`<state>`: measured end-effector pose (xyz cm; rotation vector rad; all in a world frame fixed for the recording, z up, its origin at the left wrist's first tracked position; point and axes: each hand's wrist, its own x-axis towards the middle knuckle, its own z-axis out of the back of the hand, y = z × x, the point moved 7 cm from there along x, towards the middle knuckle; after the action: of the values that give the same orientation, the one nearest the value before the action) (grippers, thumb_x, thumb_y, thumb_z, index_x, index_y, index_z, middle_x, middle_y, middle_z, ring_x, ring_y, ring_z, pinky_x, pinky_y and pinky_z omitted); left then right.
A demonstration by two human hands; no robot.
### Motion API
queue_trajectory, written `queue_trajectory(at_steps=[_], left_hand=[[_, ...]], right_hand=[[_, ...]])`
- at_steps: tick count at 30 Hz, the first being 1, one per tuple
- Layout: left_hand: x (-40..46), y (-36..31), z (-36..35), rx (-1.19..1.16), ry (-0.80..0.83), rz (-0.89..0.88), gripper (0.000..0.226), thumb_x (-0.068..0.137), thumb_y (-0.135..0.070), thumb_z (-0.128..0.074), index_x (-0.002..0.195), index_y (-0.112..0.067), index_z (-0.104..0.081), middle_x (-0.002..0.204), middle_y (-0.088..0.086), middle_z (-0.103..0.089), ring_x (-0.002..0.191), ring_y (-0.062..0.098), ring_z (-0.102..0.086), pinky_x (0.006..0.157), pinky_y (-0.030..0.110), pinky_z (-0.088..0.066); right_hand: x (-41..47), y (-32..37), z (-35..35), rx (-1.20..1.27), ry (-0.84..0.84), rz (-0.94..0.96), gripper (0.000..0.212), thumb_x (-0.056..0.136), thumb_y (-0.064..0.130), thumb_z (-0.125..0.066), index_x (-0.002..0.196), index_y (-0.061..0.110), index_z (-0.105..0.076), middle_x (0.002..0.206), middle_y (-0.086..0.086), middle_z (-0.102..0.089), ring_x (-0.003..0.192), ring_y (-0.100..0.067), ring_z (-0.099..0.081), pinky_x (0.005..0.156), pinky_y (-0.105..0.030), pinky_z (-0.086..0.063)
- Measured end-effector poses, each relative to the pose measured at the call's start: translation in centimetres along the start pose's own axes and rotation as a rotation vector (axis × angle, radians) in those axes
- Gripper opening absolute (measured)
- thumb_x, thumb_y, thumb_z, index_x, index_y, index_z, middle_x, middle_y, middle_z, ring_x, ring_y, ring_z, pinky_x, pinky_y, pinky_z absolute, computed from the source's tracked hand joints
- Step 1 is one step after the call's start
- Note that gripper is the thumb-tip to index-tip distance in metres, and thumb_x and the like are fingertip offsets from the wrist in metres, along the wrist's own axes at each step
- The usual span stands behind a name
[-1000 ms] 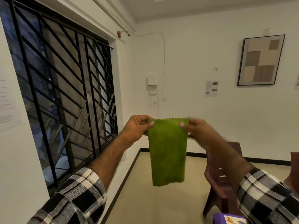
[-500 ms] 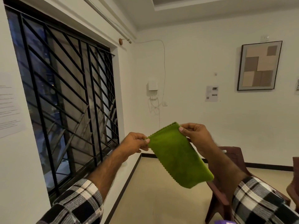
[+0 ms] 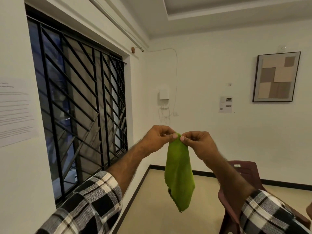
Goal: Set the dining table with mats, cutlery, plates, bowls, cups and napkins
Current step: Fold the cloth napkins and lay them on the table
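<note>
White walls and a beige floor fill the view; no dining table shows, so the napkin's destination cannot be judged from here. On the far left a printed sheet (image 3: 16,112) is stuck to the wall, and beside it a barred window (image 3: 81,105) looks out on the dark. Past the corner hang a white box (image 3: 164,94) with its cable, a small notice (image 3: 225,104) and a framed picture (image 3: 276,76). A dark red chair (image 3: 244,173) stands by the right wall, partly behind the right forearm.

Both arms in checked sleeves are raised in front of the chest. The left hand (image 3: 156,141) has its fingers curled, thumb and forefinger pinching the top of the green napkin (image 3: 179,176). The right hand (image 3: 200,144) pinches the same top just beside it, so the two sets of fingertips nearly touch. Held like this, the cloth hangs freely in the air between the forearms, doubled lengthwise into a narrow strip that tapers to a point at the bottom. Bringing the two upper corners together looks like a fold in the making, letting the cloth's own weight line up the halves before it is laid at a place setting.

A second ago the hands were apart, stretching the napkin as a flat rectangle. Half a second ago it swung out at a slant to the right. Now the hands have met, and the cloth hangs narrow and straight
</note>
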<state>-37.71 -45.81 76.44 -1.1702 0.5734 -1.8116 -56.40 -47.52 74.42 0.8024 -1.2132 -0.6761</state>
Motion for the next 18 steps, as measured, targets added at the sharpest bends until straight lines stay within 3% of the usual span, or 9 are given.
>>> queue_trajectory(at_steps=[2,6,12,16,18], left_hand=[[0.5,-0.4,0.4,-0.040,-0.014,-0.013,0.017,0.098,-0.029,-0.078,0.105,-0.014,-0.077,0.095,0.000,-0.078,0.089,0.013,-0.070,0.090,0.035,-0.059],[0.9,-1.0,-0.4,-0.075,0.129,0.053,0.034,0.092,-0.036,-0.084,0.117,-0.016,-0.072,0.112,0.009,-0.079,0.112,0.026,-0.075,0.106,0.042,-0.058],[0.9,-1.5,-0.6,0.024,0.083,0.028,0.015,0.100,-0.026,-0.075,0.104,-0.012,-0.076,0.095,0.008,-0.075,0.089,0.016,-0.066,0.094,0.040,-0.059],[0.3,-1.4,-1.7,-0.107,0.172,0.060,0.025,0.102,-0.021,-0.073,0.119,-0.004,-0.068,0.106,0.013,-0.076,0.099,0.018,-0.071,0.098,0.034,-0.058],[0.2,-1.5,-1.7,-0.079,0.163,0.047,0.023,0.103,-0.020,-0.070,0.120,-0.004,-0.072,0.109,0.014,-0.079,0.099,0.016,-0.073,0.092,0.027,-0.059]], right_hand=[[-0.2,-0.2,0.2,0.026,-0.008,-0.008,0.010,0.093,0.017,-0.079,0.099,0.010,-0.081,0.087,-0.006,-0.080,0.082,-0.014,-0.077,0.072,-0.020,-0.058],[-0.6,-0.2,0.5,0.067,0.000,0.011,0.012,0.093,0.015,-0.079,0.100,0.006,-0.081,0.089,-0.008,-0.081,0.085,-0.018,-0.078,0.075,-0.023,-0.061],[-1.0,-0.2,1.1,0.072,-0.030,0.019,0.010,0.094,0.014,-0.078,0.100,0.007,-0.080,0.088,-0.008,-0.080,0.082,-0.017,-0.077,0.073,-0.022,-0.060],[-1.2,-0.2,1.2,0.107,-0.030,0.029,0.010,0.093,0.011,-0.078,0.100,0.004,-0.080,0.088,-0.010,-0.080,0.083,-0.019,-0.078,0.074,-0.024,-0.061],[-1.4,0.0,1.1,0.115,-0.028,0.024,0.010,0.093,0.010,-0.078,0.100,0.003,-0.080,0.087,-0.009,-0.080,0.082,-0.016,-0.077,0.073,-0.022,-0.060]])
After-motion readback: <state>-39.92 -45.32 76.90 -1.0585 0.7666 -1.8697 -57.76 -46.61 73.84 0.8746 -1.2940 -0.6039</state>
